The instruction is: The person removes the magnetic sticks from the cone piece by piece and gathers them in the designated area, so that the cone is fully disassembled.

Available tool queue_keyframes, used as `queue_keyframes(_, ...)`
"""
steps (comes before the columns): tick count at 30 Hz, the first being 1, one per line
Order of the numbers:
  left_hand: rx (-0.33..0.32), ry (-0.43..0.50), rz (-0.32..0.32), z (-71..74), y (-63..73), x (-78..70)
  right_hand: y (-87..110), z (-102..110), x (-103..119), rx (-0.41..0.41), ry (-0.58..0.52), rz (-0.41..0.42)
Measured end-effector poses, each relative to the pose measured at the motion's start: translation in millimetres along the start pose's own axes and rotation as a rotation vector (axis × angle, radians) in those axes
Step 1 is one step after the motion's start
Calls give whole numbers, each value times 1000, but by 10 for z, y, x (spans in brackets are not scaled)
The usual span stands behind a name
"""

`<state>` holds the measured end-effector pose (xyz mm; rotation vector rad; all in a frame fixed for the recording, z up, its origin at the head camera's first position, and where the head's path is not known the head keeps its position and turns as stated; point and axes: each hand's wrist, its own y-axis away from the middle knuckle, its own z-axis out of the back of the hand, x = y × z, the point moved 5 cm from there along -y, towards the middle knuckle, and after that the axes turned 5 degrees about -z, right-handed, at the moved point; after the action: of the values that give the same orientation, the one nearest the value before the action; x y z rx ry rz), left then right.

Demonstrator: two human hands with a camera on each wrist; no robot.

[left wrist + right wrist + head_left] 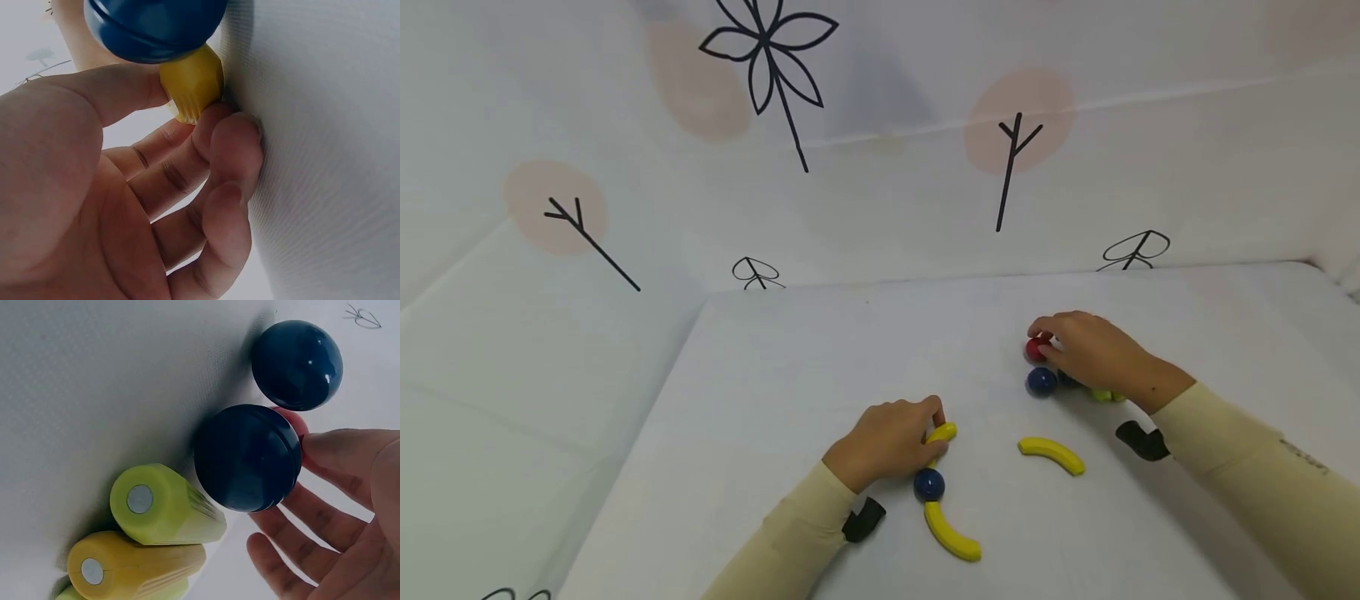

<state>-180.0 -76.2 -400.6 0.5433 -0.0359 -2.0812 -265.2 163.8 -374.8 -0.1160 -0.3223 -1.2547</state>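
Observation:
My left hand point(887, 437) pinches a yellow curved magnetic rod point(942, 432) between thumb and fingers, low over the white table. The rod's lower end meets a blue ball point(929, 485), and a second yellow curved rod point(951, 533) extends from that ball toward me. Farther back on the right, my right hand point(1093, 350) pinches a red ball point(1035, 349). Just beside it are a blue ball point(1041, 382) and another blue ball point(247, 459), the latter partly covered by the hand in the head view.
A loose yellow curved rod point(1051, 454) lies between the hands. Below the right hand are yellow-green rods point(150, 500) and a yellow rod point(131, 562) with round metal ends. Patterned white cloth point(887, 208) rises behind the table point(805, 358).

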Motion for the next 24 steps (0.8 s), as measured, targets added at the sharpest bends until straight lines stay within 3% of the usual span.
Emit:
queue_keyframes(17,-4,0,14,14,15,-8,19,7,3,-1,9,-9)
queue_keyframes(21,-21,-13,-1,8,4,-21,104,54,71,-56,43,6)
queue_keyframes(24,-32,-22,-14,0,-3,-30,222,100,201,-145,48,54)
